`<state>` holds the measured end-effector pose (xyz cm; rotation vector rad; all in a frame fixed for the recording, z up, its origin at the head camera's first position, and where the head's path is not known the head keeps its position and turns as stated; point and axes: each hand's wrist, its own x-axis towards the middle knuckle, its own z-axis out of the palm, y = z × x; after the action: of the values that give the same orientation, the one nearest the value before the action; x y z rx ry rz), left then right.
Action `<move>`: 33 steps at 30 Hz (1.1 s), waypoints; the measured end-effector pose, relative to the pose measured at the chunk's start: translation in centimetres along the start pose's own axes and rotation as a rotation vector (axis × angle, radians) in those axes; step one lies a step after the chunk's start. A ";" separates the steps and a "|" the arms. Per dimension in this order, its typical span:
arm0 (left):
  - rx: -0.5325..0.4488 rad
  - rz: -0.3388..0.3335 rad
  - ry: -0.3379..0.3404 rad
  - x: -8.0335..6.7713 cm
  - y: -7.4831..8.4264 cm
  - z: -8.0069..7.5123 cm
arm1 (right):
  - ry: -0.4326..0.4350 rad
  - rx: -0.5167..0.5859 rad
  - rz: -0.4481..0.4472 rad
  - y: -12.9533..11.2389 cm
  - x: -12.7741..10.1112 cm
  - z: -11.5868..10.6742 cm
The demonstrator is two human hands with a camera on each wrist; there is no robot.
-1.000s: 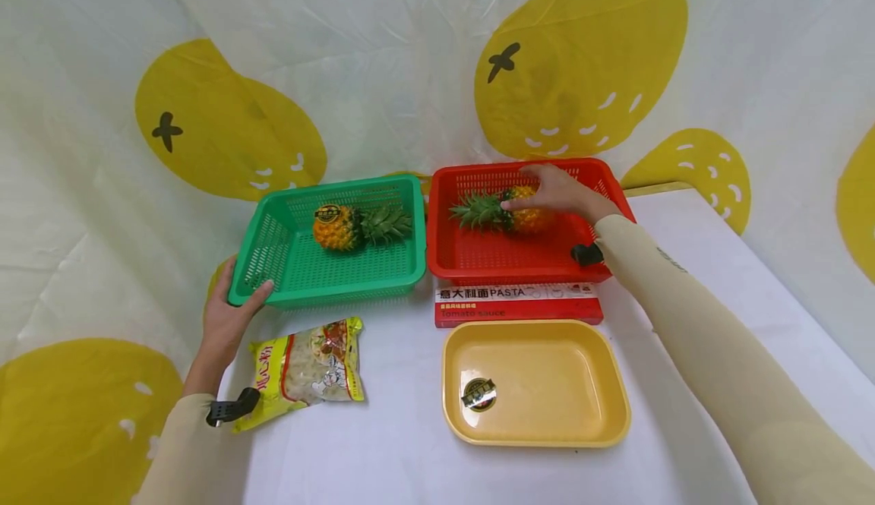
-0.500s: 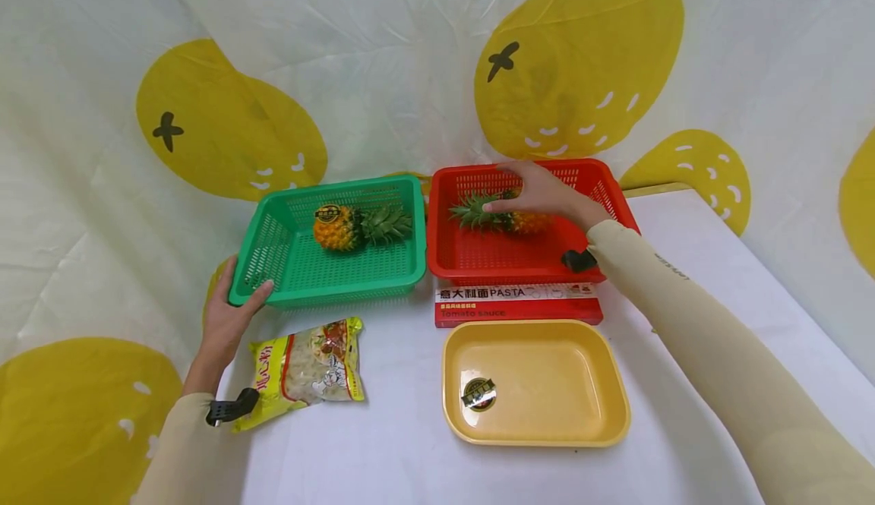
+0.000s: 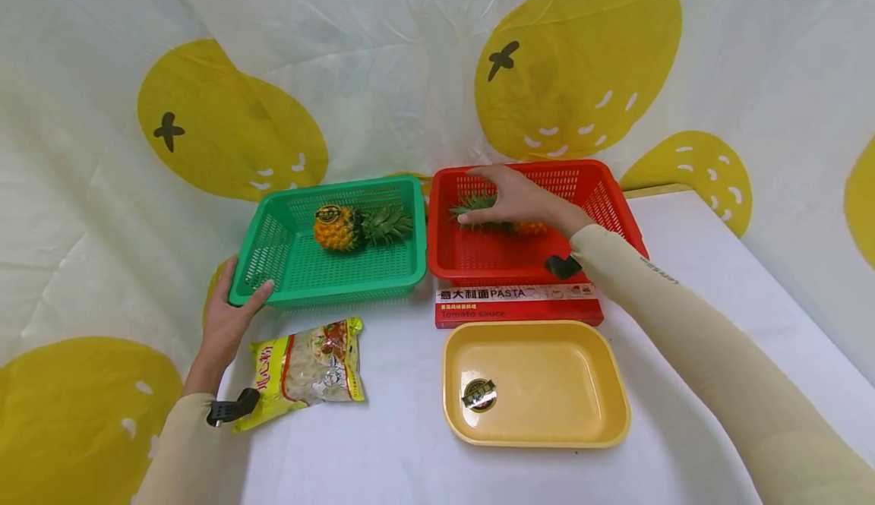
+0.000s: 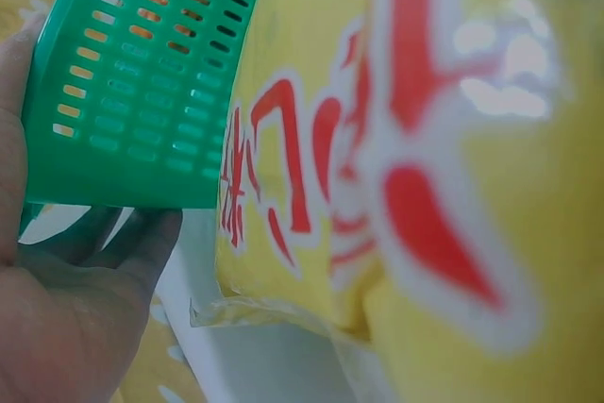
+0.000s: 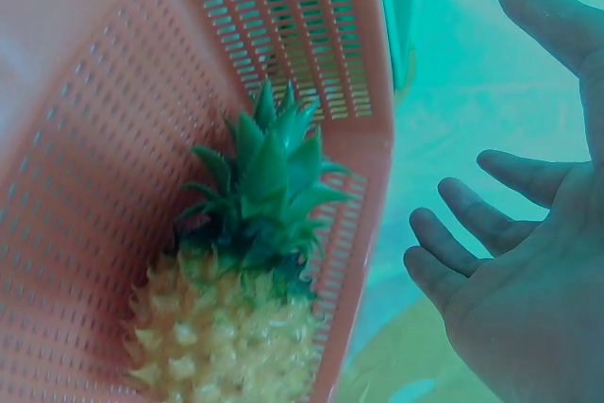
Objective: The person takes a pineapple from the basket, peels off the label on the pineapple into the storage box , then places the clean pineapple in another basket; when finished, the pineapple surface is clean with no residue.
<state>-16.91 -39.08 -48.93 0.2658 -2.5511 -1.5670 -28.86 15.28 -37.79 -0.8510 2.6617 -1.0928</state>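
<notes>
Right hand: the right hand (image 3: 517,200) is spread out flat above the pineapple in the red basket (image 3: 526,225). The fingers are straight and hold nothing. From the right wrist view the fingers (image 5: 453,233) are apart from the fruit.
Left hand: the left hand (image 3: 229,315) grips the near left corner of the green basket (image 3: 266,250), thumb over the rim, fingers under it.
Where the pineapple is: it lies on its side in the red basket (image 3: 615,201), leaves pointing toward the green basket.
How to do it well: I think the hand should come down on the fat yellow body, not on the spiky leaves (image 5: 269,176). Wrap the fingers all the way round, then lift straight up so it clears the basket wall.
Other things: the green basket has its own pineapple (image 3: 338,227). A pasta box (image 3: 518,304) sits just in front of the red basket. A yellow tray (image 3: 615,391) is in front of that box. A snack bag (image 3: 307,368) lies in front of the green basket, on the white surface (image 3: 738,277).
In the way: only the red basket's wall and the prickly leaves, I think.
</notes>
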 end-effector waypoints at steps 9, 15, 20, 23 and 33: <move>-0.013 -0.014 -0.005 -0.2 0.2 0.0 | -0.023 -0.045 -0.023 -1.3 0.9 1.8; -0.012 0.006 -0.009 -0.1 0.1 0.0 | -0.038 -0.093 -0.024 -2.6 1.6 2.7; -0.010 0.001 -0.006 -0.1 0.2 -0.1 | -0.060 -0.123 -0.017 -3.3 2.6 3.3; -0.008 -0.007 -0.003 -0.2 0.3 -0.2 | -0.076 -0.127 -0.022 -3.7 3.3 3.6; -0.027 0.003 -0.007 -0.2 0.4 -0.2 | -0.101 -0.012 -0.020 -5.6 6.1 5.2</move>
<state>-16.65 -39.07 -48.47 0.2534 -2.5322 -1.6026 -29.64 5.57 -37.20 -0.9114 2.5853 -1.0117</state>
